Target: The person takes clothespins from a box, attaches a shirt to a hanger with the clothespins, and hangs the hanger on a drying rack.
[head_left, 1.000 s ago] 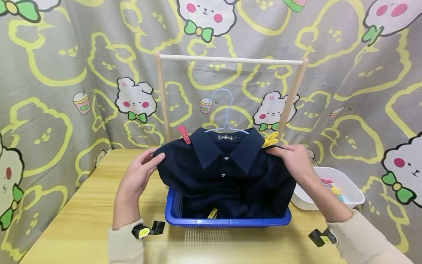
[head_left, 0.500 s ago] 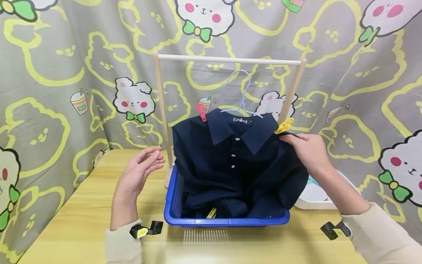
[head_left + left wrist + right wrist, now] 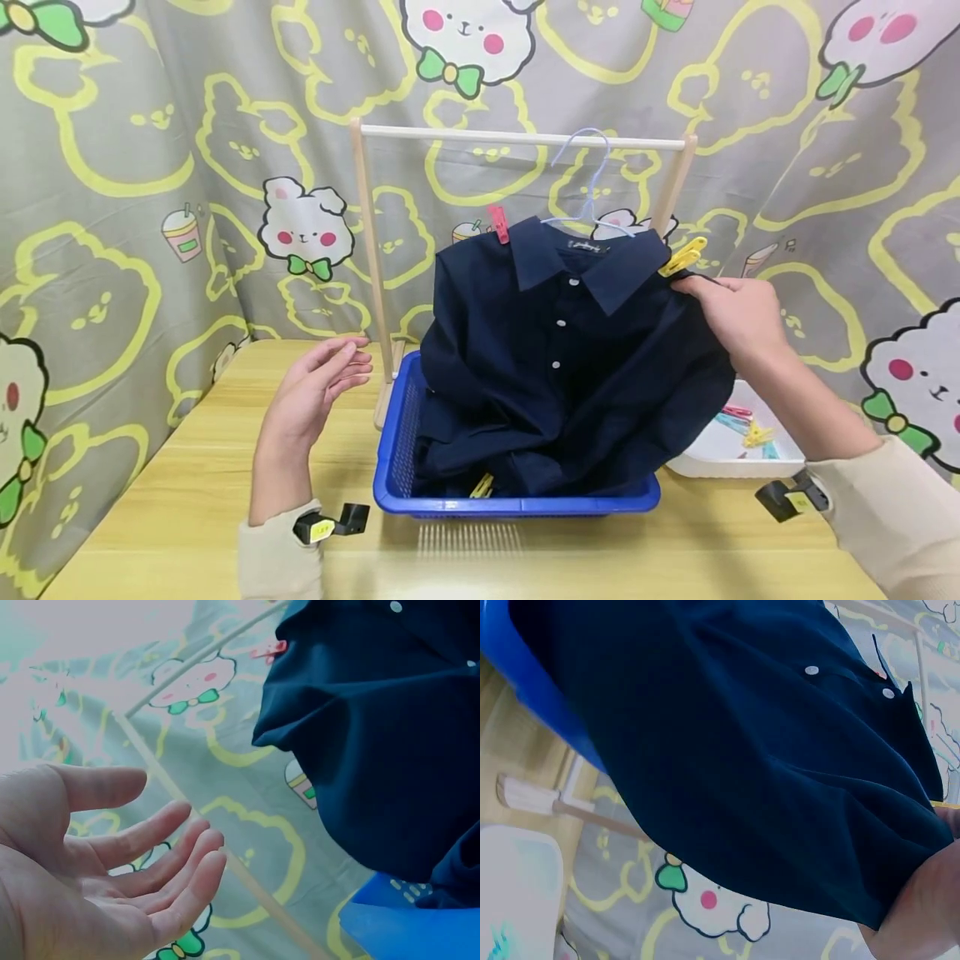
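Note:
A navy collared shirt (image 3: 510, 333) with white buttons is on a light blue wire hanger (image 3: 589, 192), whose hook overlaps the rack's bar in the head view. My right hand (image 3: 738, 317) pinches the shirt's shoulder, just beside a yellow clothespin (image 3: 682, 257). On the other shoulder sits a red clothespin (image 3: 498, 224). The shirt's lower part lies bunched in the blue basket (image 3: 517, 505), with another yellow clothespin (image 3: 482, 485) among the folds. My left hand (image 3: 315, 392) is apart from the shirt, left of the basket, its fingers loosely bent and holding nothing, as the left wrist view (image 3: 142, 862) also shows.
A wooden rack with a pale crossbar (image 3: 480, 134) stands behind the basket. To the right, a white bin (image 3: 697, 462) holds several coloured clothespins (image 3: 757, 435). All of it stands on a wood-grain table (image 3: 180, 467), with a patterned curtain (image 3: 247, 108) around.
My left hand has let go of the shirt's shoulder. My right hand has lifted the shirt and hanger up and to the right, drawing more of the shirt out of the basket.

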A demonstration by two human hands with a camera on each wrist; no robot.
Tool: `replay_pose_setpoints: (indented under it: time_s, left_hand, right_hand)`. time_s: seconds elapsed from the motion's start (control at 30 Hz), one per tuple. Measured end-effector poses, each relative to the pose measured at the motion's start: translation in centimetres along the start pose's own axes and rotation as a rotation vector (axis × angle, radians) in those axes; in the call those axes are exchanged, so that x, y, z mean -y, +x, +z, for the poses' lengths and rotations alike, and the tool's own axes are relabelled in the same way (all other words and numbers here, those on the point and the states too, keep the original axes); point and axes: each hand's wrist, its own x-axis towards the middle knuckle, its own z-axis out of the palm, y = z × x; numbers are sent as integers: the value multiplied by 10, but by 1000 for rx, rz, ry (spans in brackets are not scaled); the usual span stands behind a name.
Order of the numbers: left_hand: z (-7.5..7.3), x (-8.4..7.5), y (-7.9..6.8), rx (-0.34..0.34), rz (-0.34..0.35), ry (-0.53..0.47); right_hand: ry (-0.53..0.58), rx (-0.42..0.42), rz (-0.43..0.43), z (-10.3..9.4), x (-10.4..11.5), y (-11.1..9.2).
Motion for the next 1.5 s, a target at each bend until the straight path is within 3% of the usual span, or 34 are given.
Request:
replay_pose_setpoints:
  time_s: [0.3,0.7,1.0,1.3,1.5]
  left_hand:
    - [-3,2,0,22,30,-36]
    - [-3,2,0,38,39,-49]
    - [-5,0,-1,31,25,-38]
    - [-6,0,-3,26,25,-19]
    - [-6,0,-3,21,23,-24]
  right_hand:
    - [-41,-77,10,-17,7,17]
    - [-37,-73,85,-33,5,35]
    - [-31,-62,155,-37,-8,42]
    - [-18,-50,172,-41,-22,43]
    - [-73,-50,130,-41,-27,43]
